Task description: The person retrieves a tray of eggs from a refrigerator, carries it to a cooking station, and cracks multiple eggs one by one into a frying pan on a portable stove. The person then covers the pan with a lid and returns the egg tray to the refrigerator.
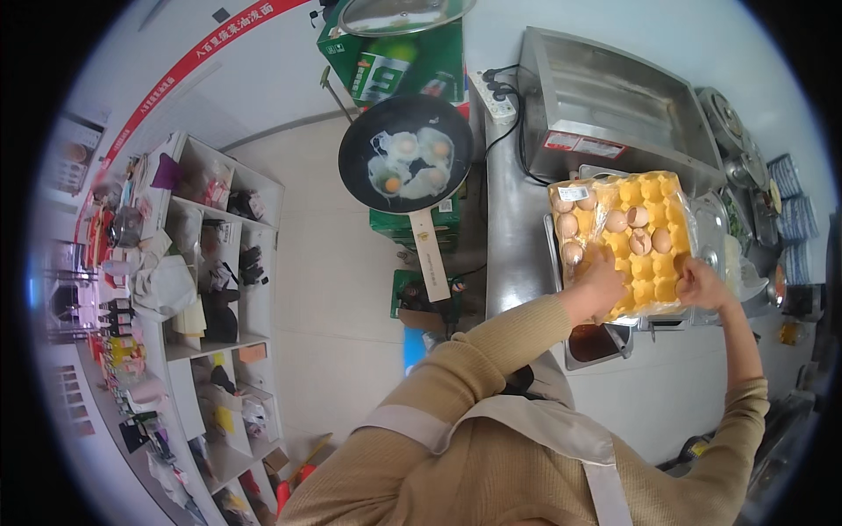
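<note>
A yellow egg tray (648, 289), partly covered in clear plastic wrap, lies in front of me over the metal counter. Several whole brown eggs (568, 225) sit along its left side under the wrap. Near its middle are an opened eggshell (637, 217) and a cracked shell (640, 242). My left hand (598, 281) is on the tray's lower left, at the wrap; its fingertips are partly hidden. With curled fingers, my right hand (704, 284) grips the tray's right edge. To the left, a black frying pan (358, 158) with a pale handle contains several frying eggs (402, 146).
A glass lid (401, 16) rests on a green carton (395, 66) behind the pan. A power strip (493, 98) with cables stands beside the stainless steel basin (612, 85). Sauce fills a metal container (595, 345) below the tray. Cluttered shelves (223, 283) stand left.
</note>
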Tool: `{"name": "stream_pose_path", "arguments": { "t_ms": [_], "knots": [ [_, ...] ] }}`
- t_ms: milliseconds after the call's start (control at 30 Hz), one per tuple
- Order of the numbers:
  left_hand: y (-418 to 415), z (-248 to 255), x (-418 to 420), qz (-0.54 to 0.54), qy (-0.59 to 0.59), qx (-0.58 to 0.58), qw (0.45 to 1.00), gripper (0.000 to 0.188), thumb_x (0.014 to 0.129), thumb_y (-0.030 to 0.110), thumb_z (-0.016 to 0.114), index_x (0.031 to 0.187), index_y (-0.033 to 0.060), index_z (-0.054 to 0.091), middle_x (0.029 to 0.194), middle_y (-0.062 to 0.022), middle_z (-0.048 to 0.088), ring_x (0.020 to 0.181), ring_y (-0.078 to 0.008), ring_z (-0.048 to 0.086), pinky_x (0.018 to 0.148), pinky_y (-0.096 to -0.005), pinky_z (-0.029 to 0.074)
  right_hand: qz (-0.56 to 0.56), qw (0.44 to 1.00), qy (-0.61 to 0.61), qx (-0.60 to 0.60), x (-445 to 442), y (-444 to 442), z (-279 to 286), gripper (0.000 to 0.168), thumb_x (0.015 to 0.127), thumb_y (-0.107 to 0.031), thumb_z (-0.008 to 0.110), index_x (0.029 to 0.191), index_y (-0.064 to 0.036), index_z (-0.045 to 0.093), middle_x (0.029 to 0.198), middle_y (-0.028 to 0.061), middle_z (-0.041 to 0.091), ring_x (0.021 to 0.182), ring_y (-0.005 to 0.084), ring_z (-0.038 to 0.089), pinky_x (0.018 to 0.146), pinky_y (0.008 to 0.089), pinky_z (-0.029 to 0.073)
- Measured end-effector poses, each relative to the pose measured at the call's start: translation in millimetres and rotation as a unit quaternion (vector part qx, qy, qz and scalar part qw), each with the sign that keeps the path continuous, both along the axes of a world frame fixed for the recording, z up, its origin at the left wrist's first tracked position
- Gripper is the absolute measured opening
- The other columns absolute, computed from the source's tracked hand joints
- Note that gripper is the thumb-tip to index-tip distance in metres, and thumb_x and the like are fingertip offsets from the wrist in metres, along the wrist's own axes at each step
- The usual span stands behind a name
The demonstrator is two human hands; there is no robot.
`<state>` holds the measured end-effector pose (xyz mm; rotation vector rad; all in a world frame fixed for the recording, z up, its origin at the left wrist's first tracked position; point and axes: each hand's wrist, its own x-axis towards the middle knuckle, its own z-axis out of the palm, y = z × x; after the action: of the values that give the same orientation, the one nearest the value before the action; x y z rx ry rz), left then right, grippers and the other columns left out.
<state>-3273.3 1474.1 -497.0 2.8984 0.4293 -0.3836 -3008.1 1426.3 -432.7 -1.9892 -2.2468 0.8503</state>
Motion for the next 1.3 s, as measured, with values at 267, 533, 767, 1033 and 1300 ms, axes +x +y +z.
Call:
{"name": "stream_pose_path", "arguments": {
  "t_ms": [267, 533, 767, 1033, 1300],
  "knots": [
    [8.3, -16.0, 16.5, 0.015, 0.017, -0.014, 1.000, 0.065, 0.066, 0.044, 0.072, 0.123, 0.0193, 0.054, 0.124, -0.0092, 0.049, 0.124, -0.0473, 0.032, 0.095, -0.0655, 0.026, 0.070, 0.996, -0.047, 0.028, -3.3, 15.7, 11.2, 0.037, 0.052, -0.015, 0.066, 0.075, -0.002, 0.041, 0.069, 0.0174, 0.049, 0.066, 0.0372, 0.048, 0.058, 0.0403, 0.039],
    [6.9, 5.8, 12.6, -0.002, 0.028, -0.019, 0.999, 0.066, 0.065, 0.047, 0.070, 0.122, 0.0180, 0.053, 0.125, -0.0091, 0.049, 0.123, -0.0438, 0.035, 0.098, -0.0667, 0.020, 0.001, 0.999, -0.033, 0.025, -0.2, -0.1, -3.7, 0.036, 0.055, -0.016, 0.068, 0.075, -0.004, 0.040, 0.066, 0.0153, 0.048, 0.065, 0.0348, 0.049, 0.058, 0.0395, 0.040],
    [-3.5, -18.3, 15.8, 0.024, -0.073, 0.049, 0.996, 0.072, 0.069, 0.064, 0.057, 0.127, 0.0206, 0.049, 0.131, -0.0086, 0.044, 0.133, -0.0329, 0.023, 0.099, -0.0712, 0.004, 0.069, 0.997, 0.008, 0.018, 39.4, 20.1, -37.8, 0.040, 0.061, -0.027, 0.068, 0.082, -0.005, 0.042, 0.069, 0.0132, 0.049, 0.062, 0.0309, 0.050, 0.055, 0.0377, 0.040],
    [-5.4, -33.3, 27.1, 0.009, -0.059, 0.098, 0.993, 0.063, 0.072, 0.041, 0.062, 0.126, 0.0152, 0.044, 0.126, -0.0112, 0.046, 0.131, -0.0300, 0.027, 0.101, -0.0684, 0.004, 0.093, 0.977, -0.190, -0.027, 26.6, 26.8, -31.6, 0.036, 0.065, -0.017, 0.066, 0.093, -0.004, 0.047, 0.083, 0.0140, 0.060, 0.076, 0.0345, 0.056, 0.081, 0.0378, 0.042],
    [-2.9, -30.6, 24.8, 0.004, -0.052, 0.084, 0.995, 0.058, 0.070, 0.036, 0.062, 0.121, 0.0144, 0.048, 0.117, -0.0081, 0.049, 0.123, -0.0262, 0.037, 0.103, -0.0672, 0.006, 0.104, 0.960, -0.227, -0.129, 18.2, 45.0, -35.0, 0.057, 0.056, -0.018, 0.074, 0.102, 0.001, 0.047, 0.093, 0.0197, 0.061, 0.090, 0.0374, 0.058, 0.075, 0.0412, 0.048]
  ]
}}
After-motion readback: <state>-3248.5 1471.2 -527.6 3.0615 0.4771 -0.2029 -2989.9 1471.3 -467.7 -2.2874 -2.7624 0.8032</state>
